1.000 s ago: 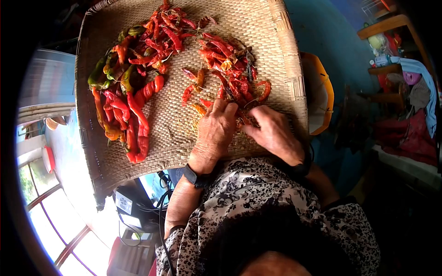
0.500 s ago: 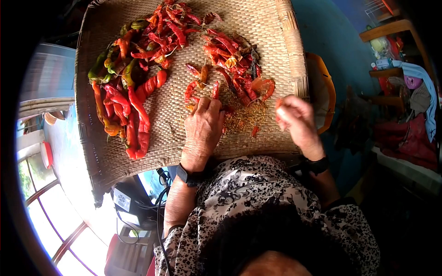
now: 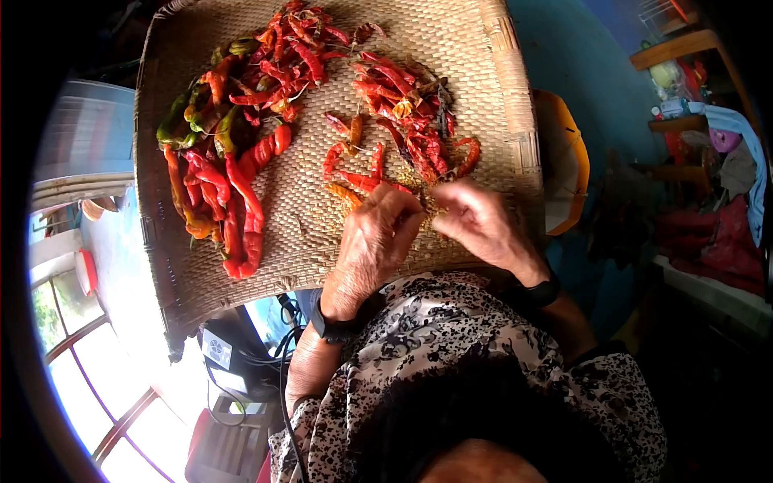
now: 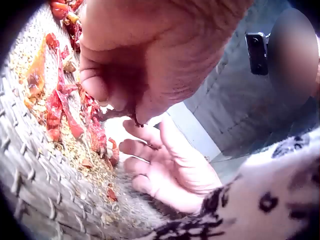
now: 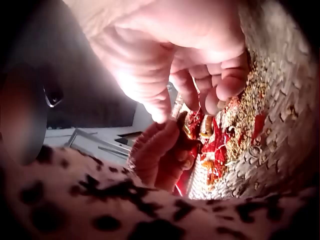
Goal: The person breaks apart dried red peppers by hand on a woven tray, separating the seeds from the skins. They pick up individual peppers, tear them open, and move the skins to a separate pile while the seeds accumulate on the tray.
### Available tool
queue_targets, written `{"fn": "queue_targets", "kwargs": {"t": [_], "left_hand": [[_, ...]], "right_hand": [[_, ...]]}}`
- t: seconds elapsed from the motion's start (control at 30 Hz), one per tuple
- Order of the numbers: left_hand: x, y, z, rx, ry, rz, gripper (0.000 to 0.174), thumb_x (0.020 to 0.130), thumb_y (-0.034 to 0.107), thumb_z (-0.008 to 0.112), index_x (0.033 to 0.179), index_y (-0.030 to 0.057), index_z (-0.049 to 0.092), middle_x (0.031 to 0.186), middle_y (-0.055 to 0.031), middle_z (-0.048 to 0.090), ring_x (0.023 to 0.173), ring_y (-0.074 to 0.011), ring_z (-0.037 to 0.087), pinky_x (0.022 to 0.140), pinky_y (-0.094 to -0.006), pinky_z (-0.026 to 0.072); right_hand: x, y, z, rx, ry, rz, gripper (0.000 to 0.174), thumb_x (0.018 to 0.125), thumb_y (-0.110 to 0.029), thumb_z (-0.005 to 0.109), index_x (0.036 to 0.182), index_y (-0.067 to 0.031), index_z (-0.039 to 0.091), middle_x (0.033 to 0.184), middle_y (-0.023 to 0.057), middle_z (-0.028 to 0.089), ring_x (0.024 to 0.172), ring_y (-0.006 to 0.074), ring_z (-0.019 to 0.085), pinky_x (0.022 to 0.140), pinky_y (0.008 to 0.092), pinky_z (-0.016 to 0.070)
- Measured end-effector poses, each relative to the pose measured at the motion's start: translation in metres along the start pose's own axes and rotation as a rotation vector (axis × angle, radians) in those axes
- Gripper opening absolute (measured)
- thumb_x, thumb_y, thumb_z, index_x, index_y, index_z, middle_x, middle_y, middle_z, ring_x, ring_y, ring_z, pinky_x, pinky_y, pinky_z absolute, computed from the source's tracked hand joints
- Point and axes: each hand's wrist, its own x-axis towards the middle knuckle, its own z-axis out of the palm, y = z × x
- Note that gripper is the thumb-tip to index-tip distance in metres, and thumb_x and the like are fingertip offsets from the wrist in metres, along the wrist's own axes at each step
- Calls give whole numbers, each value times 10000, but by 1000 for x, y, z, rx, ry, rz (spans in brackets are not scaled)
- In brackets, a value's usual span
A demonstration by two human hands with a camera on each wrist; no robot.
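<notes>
Over the near edge of a woven tray (image 3: pixel 310 201), the left hand (image 3: pixel 372 241) curls its fingers and pinches a small, dark dried chili piece (image 4: pixel 137 120), mostly hidden by the fingertips. Close to its right is the right hand (image 3: pixel 483 229), fingers loosely bent and parted; its fingertips come near the left hand's. Red chilies (image 3: pixel 366 180) lie just beyond the left hand. A heap of dried red chilies (image 3: pixel 394 84) spreads farther up the tray. Yellow chili seeds (image 5: pixel 245 117) and red scraps (image 5: pixel 258 125) are scattered beneath both hands.
At the tray's left lies a larger pile of red and green chilies (image 3: pixel 205 189). An orange-rimmed container (image 3: pixel 578 161) stands right of the tray. Cables and a chair (image 3: pixel 225 451) are at lower left. Cloths (image 3: pixel 708 241) hang at the right.
The right hand swung out to the tray's right edge, then returned beside the left hand. The left hand shifted left, then came back right and drew up off the chilies.
</notes>
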Motion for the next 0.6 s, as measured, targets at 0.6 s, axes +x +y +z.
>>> {"fn": "queue_targets", "kwargs": {"t": [0.6], "left_hand": [[3, -15, -12, 113, 56, -29, 129, 819, 2, 591, 936, 47, 618, 846, -118, 580, 724, -257, 623, 610, -344, 515]], "right_hand": [[1, 15, -19, 467, -1, 146, 195, 950, -242, 531, 925, -56, 583, 700, 38, 580, 547, 68, 499, 463, 214, 446]]}}
